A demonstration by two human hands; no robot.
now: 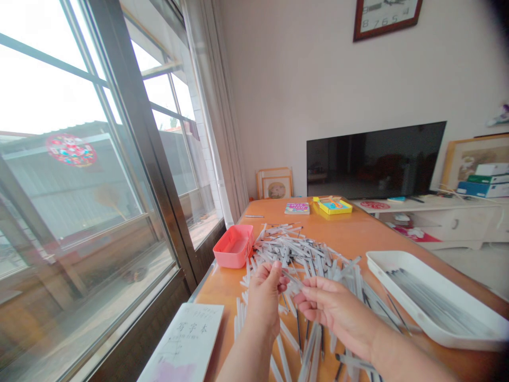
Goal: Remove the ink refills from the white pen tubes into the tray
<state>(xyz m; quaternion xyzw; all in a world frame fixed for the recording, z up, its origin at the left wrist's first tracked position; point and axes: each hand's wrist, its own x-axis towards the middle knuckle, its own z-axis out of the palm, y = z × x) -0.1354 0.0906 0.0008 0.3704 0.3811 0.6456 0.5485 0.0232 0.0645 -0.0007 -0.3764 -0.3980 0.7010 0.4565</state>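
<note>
A big heap of white and grey pen barrels (306, 260) lies across the orange table (358, 231). My left hand (264, 297) hovers over the near side of the heap, fingers curled in a pinch on one end of a thin pen part (292, 277). My right hand (332, 307) is beside it, fingers pinched on the other end of the same part. Both hands meet above the pile, close together.
A pink plastic box (234, 245) stands at the table's left edge. A white tray (437, 307) with thin dark refills sits on the right. A white notebook (186, 339) lies near left. Small books (334, 206) lie at the far end, before a television (374, 159). Windows run along the left.
</note>
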